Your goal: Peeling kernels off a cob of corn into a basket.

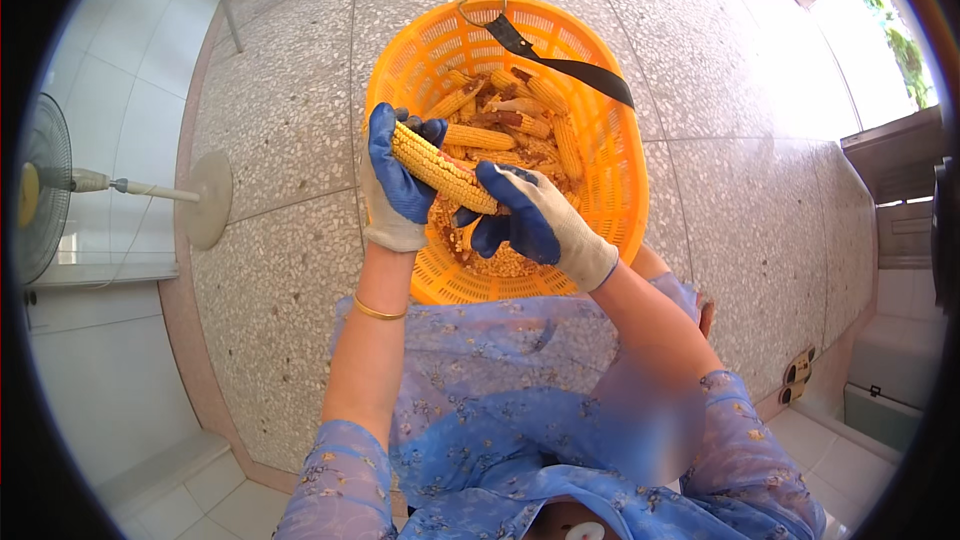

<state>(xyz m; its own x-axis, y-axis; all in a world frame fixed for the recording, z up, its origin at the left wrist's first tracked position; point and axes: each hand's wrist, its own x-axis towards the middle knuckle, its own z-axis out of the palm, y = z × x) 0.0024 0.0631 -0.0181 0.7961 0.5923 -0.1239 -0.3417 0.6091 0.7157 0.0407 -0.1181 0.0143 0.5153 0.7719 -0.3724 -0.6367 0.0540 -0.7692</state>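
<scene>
An ear of yellow corn lies tilted between my two hands, above an orange plastic basket. My left hand, in a blue-coated white work glove, grips the ear's upper left end. In a matching glove, my right hand rests around its lower right end, thumb on the cob. A reddish strip without kernels shows along the ear's upper side. Inside the basket are several more corn ears, some partly stripped, and loose kernels near its front. How the fingertips beneath the ear lie is partly hidden.
A black strap hangs from a metal ring at the basket's far rim. On the left, a fan with a round base lies or stands sideways in view. Speckled stone floor surrounds the basket; slippers are at the lower right.
</scene>
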